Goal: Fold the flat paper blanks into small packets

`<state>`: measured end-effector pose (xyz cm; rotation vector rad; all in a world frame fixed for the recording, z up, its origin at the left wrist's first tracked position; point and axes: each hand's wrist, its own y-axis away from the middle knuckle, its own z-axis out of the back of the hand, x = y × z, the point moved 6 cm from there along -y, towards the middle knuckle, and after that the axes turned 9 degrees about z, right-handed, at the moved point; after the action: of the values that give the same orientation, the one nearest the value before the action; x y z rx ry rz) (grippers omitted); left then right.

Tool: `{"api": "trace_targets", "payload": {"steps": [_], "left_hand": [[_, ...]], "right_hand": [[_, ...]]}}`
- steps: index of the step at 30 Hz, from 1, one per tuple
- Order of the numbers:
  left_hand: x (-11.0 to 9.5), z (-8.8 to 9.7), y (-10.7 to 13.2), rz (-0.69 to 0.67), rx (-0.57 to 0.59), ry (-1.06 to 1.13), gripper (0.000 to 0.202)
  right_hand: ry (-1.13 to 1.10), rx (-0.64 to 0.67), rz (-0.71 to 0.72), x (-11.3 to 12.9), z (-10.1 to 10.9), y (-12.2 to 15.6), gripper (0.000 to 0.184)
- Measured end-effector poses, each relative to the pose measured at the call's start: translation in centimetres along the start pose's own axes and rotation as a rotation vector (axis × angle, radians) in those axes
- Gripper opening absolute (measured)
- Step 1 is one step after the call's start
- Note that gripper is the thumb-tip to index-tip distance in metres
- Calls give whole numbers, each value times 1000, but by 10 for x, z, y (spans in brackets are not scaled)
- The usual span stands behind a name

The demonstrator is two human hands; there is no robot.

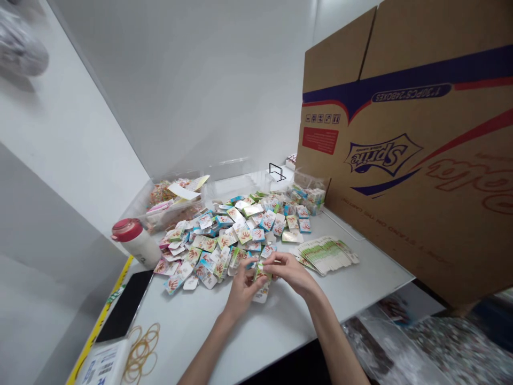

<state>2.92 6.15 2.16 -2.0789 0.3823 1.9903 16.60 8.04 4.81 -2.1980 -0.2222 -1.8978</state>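
My left hand (242,289) and my right hand (290,270) meet over the near edge of a large heap of small foil-backed packets (232,240), printed with a red hand-like design on white, blue and green. Between the fingers of both hands is one small packet (261,272), partly hidden by them. Another packet (261,293) lies on the white table (192,331) just below my hands. To the right of my right hand sits a neat overlapping stack of flat green-and-white packets (326,255).
A flattened Sprite cardboard box (401,144) stands upright along the table's right side. Farther back are a clear plastic bin (172,206) of packets and a black wire stand (276,172). At left are a red-capped white bottle (136,240), a black phone (124,305) and rubber bands (140,353).
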Motion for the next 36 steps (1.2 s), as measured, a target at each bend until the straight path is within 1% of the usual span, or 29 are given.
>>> {"api": "trace_targets", "payload": {"steps": [6,11,13,16,19,21,23,25,27,30,33,35,36], "left_hand": [[-1,-2,1,3,14,-7,52],[-1,-3,0,17,31,37,49],[-2,-3,0,4,44,45,47],[-4,-3,1,-12,44,31,42],[-6,-2,1,-26,20,22,35],[-7,0,0,-30,-5,20,34],[-7,3,-2,-28,-40,18,35],[-6,6,-4,-21,-83,14,36],[-4,10,-5,-12,-120,5,38],[-3,15,-4,-16,-177,-21,43],[-4,21,-3,-18,-278,-106,52],[-5,24,-3,0,-347,-154,56],[-5,26,-3,9,-376,-164,58]], "right_hand": [[-8,0,-4,4,1,2,20],[1,-35,-16,10,-4,4,14],[10,-29,-12,14,-6,6,11],[36,37,16,19,-5,9,15],[88,147,83,21,-3,13,23],[100,208,112,20,-2,14,26],[80,228,115,18,-2,14,31],[52,196,92,14,-3,12,38],[52,138,58,9,-5,8,39],[103,4,50,3,-1,1,40],[205,-149,99,-2,16,-6,48],[340,-231,153,-3,35,-7,52],[439,-296,188,-2,48,-5,51]]}}
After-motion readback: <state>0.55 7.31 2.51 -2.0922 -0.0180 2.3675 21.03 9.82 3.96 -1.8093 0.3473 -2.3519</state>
